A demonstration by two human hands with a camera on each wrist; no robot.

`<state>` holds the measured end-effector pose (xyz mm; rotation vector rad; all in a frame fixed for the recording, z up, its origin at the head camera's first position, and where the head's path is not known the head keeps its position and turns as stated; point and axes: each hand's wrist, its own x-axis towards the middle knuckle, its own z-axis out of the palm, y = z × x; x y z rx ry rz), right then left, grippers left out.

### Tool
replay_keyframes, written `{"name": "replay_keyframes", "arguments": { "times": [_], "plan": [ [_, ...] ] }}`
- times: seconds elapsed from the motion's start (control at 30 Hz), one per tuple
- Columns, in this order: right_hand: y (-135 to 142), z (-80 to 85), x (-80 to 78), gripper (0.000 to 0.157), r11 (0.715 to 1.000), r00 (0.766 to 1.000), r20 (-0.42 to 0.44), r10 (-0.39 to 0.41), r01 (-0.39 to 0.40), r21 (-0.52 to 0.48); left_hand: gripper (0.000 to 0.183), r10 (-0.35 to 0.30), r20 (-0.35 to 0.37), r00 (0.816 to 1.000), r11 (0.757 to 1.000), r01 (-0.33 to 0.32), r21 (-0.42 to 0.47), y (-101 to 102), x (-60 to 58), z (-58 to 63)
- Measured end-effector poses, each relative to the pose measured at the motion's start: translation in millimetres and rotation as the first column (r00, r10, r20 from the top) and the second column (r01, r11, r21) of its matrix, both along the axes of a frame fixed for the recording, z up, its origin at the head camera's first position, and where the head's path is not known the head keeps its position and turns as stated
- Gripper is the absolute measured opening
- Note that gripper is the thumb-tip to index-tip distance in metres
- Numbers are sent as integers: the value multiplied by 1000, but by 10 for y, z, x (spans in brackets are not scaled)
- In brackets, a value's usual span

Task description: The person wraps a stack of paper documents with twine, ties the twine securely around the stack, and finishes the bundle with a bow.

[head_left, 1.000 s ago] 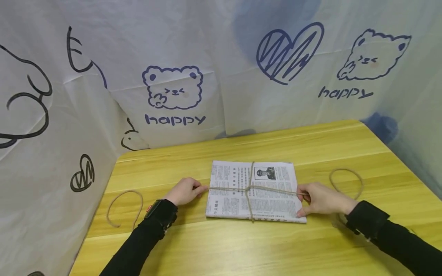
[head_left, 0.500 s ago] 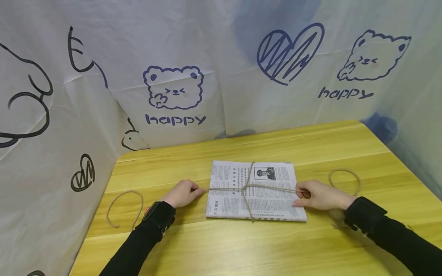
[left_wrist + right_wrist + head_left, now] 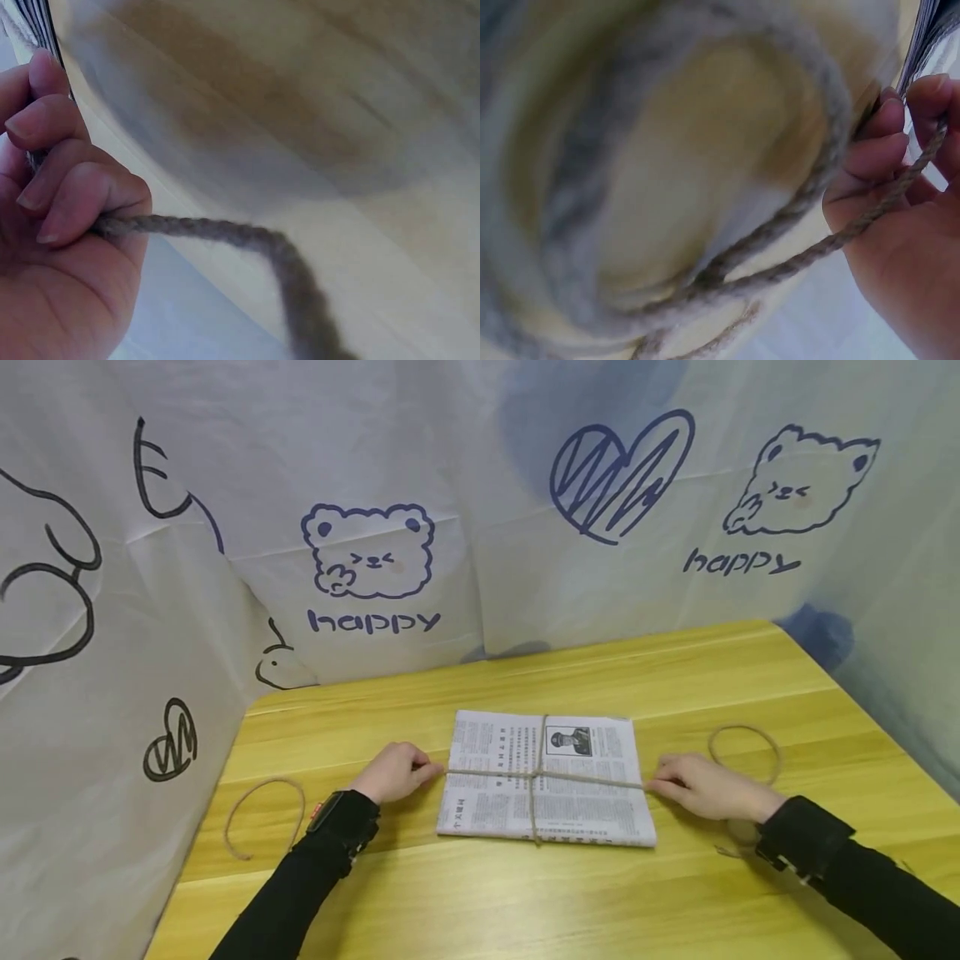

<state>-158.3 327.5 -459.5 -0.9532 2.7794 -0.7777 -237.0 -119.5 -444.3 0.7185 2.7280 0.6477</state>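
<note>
A folded stack of newspapers (image 3: 480, 814) lies on the table with a thin jute rope (image 3: 592, 779) crossed over its top, meeting near the middle. My left hand (image 3: 393, 772) is just off the stack's left edge and grips one rope end; in the left wrist view, curled fingers (image 3: 64, 124) hold the rope and its tail (image 3: 300, 300) trails out below the hand. Beyond the right edge, my right hand (image 3: 705, 787) pinches the other end between thumb and fingers. A rope loop (image 3: 825, 97) hangs from it in the right wrist view.
The yellow wood-grain table (image 3: 420, 893) has a white printed cloth (image 3: 480, 527) standing behind and beside it. Loose rope tail curls lie by the left forearm (image 3: 258, 785) and behind the right hand.
My right thumb has come off the newspaper, and the right hand now sits just beyond its edge, still holding the rope. The rope across the top lies straighter. The head view has shifted slightly.
</note>
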Motion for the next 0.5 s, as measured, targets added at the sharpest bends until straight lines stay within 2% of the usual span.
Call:
{"name": "replay_keyframes", "arguments": {
  "times": [0.13, 0.33, 0.5],
  "plan": [
    [-18, -24, -21, 30, 999, 1000, 19, -23, 24, -22, 42, 6, 16, 1000, 1000, -6, -17, -14, 6, 2],
    [-26, -50, -89, 34, 992, 992, 124, -33, 47, -116, 43, 15, 69, 997, 1000, -13, -27, -36, 42, -16],
    [-24, -45, -161, 34, 981, 983, 182, -39, 72, -178, 40, -32, 110, 993, 999, 35, -19, -88, 79, 4]
  ]
}}
